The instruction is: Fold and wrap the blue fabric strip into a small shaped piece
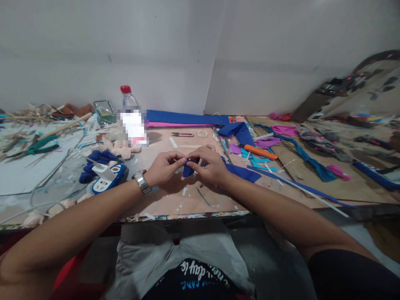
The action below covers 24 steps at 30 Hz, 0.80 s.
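My left hand (pixel 165 167), with a metal watch (pixel 142 182) on its wrist, pinches one side of a small folded piece of blue fabric (pixel 188 171). Opposite it, my right hand (pixel 210 166) grips the same fabric, thumb on top and fingers curled behind. Something thin and pale shows at the left fingertips, too small to name. Blue fabric strips (pixel 243 172) lie just right of my right hand. Past both hands are thread snips (pixel 183 134) and a roll of tape (pixel 202 133).
To the left stand a bottle with a red cap (pixel 125 89) and a blue-and-white power strip (pixel 109 179) with a charger. Green-handled pliers (pixel 43 146) lie farther left. On the right are an orange utility knife (pixel 260 152) and coloured scraps. The table's front edge (pixel 193 219) runs below my forearms.
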{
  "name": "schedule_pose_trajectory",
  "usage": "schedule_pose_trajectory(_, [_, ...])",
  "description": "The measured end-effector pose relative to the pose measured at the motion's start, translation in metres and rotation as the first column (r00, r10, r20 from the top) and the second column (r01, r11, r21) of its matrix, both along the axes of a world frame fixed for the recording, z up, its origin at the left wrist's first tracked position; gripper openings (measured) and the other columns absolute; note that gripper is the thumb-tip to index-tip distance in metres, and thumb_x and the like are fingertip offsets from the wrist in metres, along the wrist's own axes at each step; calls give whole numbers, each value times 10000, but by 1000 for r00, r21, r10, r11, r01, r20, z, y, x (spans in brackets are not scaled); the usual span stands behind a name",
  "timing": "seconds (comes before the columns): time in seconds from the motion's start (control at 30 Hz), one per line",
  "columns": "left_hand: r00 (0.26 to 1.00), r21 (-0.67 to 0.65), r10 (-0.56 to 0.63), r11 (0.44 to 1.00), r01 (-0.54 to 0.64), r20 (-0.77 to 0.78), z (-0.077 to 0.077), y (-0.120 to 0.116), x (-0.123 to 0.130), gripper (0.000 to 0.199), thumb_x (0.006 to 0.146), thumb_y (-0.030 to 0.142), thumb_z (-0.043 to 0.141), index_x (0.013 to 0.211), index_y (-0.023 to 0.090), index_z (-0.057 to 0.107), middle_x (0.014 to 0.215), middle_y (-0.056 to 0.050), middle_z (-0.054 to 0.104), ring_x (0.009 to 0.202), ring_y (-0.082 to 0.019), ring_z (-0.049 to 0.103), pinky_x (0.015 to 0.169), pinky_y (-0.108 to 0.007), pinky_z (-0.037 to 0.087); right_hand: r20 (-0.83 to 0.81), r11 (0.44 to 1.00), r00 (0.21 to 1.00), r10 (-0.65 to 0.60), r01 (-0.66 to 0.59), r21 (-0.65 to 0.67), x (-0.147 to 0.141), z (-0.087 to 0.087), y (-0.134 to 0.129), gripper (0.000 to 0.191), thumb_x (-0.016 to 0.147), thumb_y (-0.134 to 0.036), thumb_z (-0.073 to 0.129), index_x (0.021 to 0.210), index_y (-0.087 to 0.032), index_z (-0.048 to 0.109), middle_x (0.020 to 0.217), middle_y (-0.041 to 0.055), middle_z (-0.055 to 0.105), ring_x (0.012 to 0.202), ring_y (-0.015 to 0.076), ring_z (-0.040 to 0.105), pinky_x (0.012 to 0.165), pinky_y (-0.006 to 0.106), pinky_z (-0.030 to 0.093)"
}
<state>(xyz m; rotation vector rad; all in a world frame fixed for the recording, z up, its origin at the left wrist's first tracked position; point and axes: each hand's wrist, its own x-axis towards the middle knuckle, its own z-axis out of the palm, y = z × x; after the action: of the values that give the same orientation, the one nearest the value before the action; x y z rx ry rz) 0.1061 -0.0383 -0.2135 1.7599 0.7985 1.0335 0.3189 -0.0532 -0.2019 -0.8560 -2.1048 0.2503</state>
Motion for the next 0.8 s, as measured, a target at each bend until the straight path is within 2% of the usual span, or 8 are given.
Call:
schedule_pose_trajectory(0.27, [998, -29, -69, 997, 69, 6, 6, 1, -4, 446, 873, 593, 719, 893, 149, 757, 886, -76, 778, 820, -187, 699, 812, -308, 555, 19, 999, 1000, 11, -12, 34, 2, -5, 3, 197, 978, -391, 675, 1119, -286, 762, 972, 37, 775, 931, 215, 686, 944, 433, 406])
schedule_pose_trajectory(0.5, [996, -44, -86, 995, 87, 9, 4, -1, -3, 430, 869, 573, 733, 929, 149, 765, 906, -75, 774, 832, -184, 696, 822, -311, 549, -7, 996, 1000, 10, -10, 92, 1, -2, 0, 163, 994, -366, 646, 1047, -255, 752, 949, 39, 758, 914, 208, 690, 939, 431, 388])
schedule_pose_trajectory(0.67, [989, -99, -141, 985, 144, 43, 0, -4, 1, 355, 848, 504, 777, 928, 160, 738, 876, -74, 753, 783, -174, 681, 760, -329, 553, -22, 998, 1000, 19, -17, 58, 0, 4, -2, 217, 1029, -395, 564, 963, -222, 676, 905, 34, 743, 861, 200, 666, 906, 414, 372])
schedule_pose_trajectory(0.8, [990, -64, -140, 988, 140, 9, 0, -4, 1, 291, 888, 448, 736, 931, 161, 728, 849, -62, 738, 753, -159, 661, 738, -315, 544, -24, 999, 1000, -2, 2, 39, 0, 3, -1, 243, 1033, -431, 536, 953, -225, 637, 891, 30, 725, 830, 203, 644, 899, 414, 364])
